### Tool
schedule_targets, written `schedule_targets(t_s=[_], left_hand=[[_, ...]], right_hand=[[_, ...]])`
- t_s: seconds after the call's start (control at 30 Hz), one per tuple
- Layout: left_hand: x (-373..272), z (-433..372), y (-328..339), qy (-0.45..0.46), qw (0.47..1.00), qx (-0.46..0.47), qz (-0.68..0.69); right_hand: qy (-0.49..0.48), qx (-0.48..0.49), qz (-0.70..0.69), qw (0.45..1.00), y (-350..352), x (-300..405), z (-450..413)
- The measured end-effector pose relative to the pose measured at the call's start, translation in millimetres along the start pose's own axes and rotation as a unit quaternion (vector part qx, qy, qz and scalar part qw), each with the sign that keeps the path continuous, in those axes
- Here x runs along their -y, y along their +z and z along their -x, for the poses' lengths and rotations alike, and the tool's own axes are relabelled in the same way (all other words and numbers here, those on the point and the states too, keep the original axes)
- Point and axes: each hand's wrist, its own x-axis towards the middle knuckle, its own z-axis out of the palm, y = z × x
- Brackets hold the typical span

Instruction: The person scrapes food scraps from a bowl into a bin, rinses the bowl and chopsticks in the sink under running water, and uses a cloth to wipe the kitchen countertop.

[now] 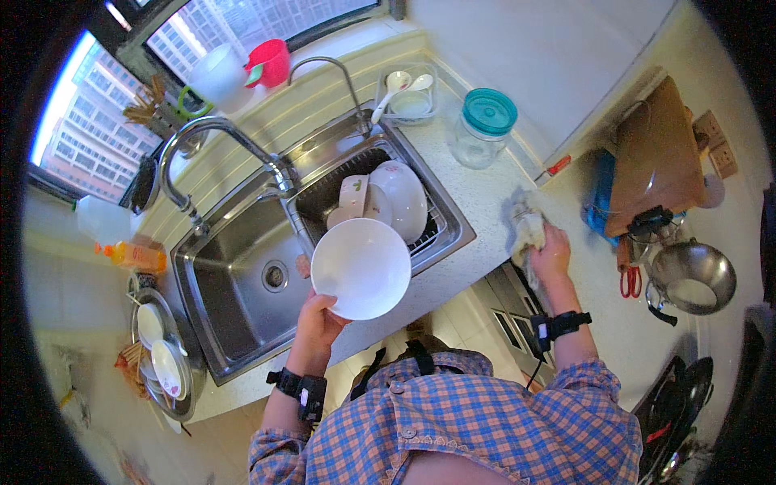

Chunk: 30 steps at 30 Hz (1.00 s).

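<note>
My left hand (321,321) grips a white bowl (361,269) by its near rim, thumb on the upper side. The bowl is held over the front edge of the double stainless-steel sink (221,315). Behind it, several white bowls (400,197), some with printed patterns, are stacked in a dark rack (433,227) set in the right basin. My right hand (551,254) is closed on a pale, crumpled dishcloth (527,227), which touches the countertop right of the sink. Part of the stacked dishes is hidden by the held bowl.
A curved chrome faucet (224,124) arches over the left basin. At the back right stand a glass jar (482,130) with a teal lid and a clear container (412,100) with spoons. A metal basin of dishes (176,394) sits left; a wok (694,276) and cutting board (658,163) lie right.
</note>
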Motion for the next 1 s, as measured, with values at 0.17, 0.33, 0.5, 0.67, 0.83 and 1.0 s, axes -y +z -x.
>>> schedule_targets(t_s=[0.17,0.33,0.5,0.67,0.83,1.0], left_hand=[[9,-22,47,-0.027,0.997,0.053,-0.046],[9,-23,47,-0.047,0.998,-0.001,-0.031],[-14,-8,-14,0.034,0.998,-0.055,0.0],[-56,29,-76,0.249,0.897,-0.289,-0.225],[-86,66,-90,0.322,0.455,-0.435,-0.708],[-94,85,-104,0.344,0.405,-0.467,-0.707]], right_hand=[[0.186,0.006,-0.275,0.943,-27,-15,-1],[0.085,-0.063,-0.095,0.99,-6,-16,11],[0.088,-0.107,0.082,0.987,1,-59,11],[0.117,-0.05,0.158,0.979,4,-86,10],[0.154,-0.017,0.153,0.976,8,-84,10],[0.191,0.062,0.199,0.959,-26,-39,-5]])
